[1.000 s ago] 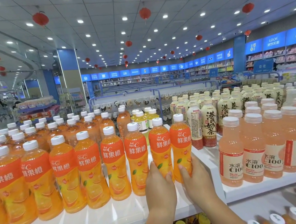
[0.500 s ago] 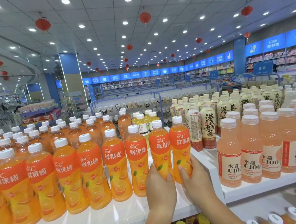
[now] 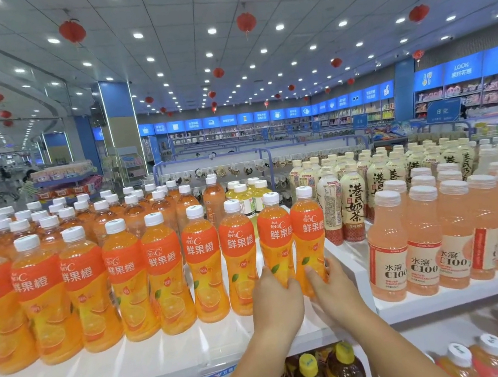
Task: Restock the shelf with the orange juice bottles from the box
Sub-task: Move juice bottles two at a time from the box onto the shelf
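Observation:
A front row of several orange juice bottles with white caps and orange labels stands on the white top shelf [image 3: 113, 369]. My left hand [image 3: 277, 301] grips the lower part of the second bottle from the right [image 3: 276, 236]. The rightmost orange juice bottle [image 3: 308, 234] stands upright at the shelf's right end, with my right hand [image 3: 332, 292] curled round its base. More orange bottles fill the rows behind. The box is not in view.
A lower white shelf [image 3: 454, 296] to the right holds pink C100 bottles [image 3: 385, 251]. Cream milk tea bottles [image 3: 352, 208] stand behind them. Yellow-capped dark bottles [image 3: 309, 374] sit on the shelf below. Store aisles stretch behind.
Both hands stay on the two rightmost bottles. The view has shifted a little, so the bottles sit slightly further right and lower.

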